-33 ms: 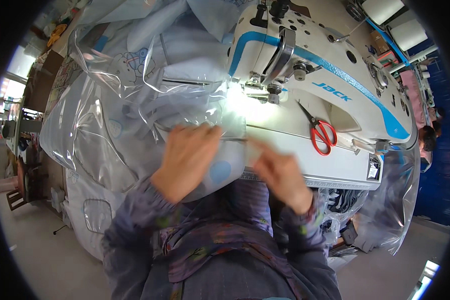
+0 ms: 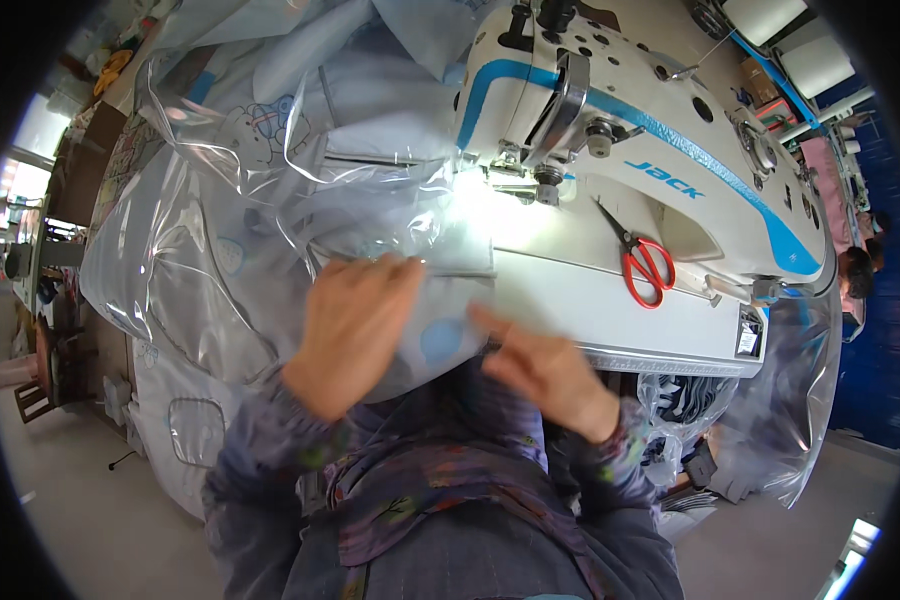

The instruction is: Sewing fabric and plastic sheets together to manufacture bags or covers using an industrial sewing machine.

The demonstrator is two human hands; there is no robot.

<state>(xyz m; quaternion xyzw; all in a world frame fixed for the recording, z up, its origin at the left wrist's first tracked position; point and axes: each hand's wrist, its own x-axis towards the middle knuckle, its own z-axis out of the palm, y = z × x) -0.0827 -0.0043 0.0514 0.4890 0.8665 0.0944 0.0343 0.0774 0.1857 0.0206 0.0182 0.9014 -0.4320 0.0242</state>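
Observation:
Pale blue-grey fabric (image 2: 430,345) with printed shapes lies to the left of a white and blue sewing machine (image 2: 610,120). Clear plastic sheeting (image 2: 185,265) is spread over much of it. My left hand (image 2: 350,330) rests back-up on the fabric, its fingers curled together at the edge of the plastic; their tips are hidden. To its right, my right hand (image 2: 545,375) holds nothing. Its index finger reaches out over the fabric edge, the thumb apart from it. A lit needle area shines just beyond both hands.
Red-handled scissors (image 2: 647,270) lie on the white machine bed (image 2: 580,310), right of the needle. White thread cones (image 2: 815,70) stand at the far right. Dark bundled pieces (image 2: 690,400) sit under the bed. A wooden chair (image 2: 45,370) is on the left.
Both hands have shifted left and slightly toward me. My right index finger has come from the machine bed's side onto the fabric edge. The machine and scissors stay put.

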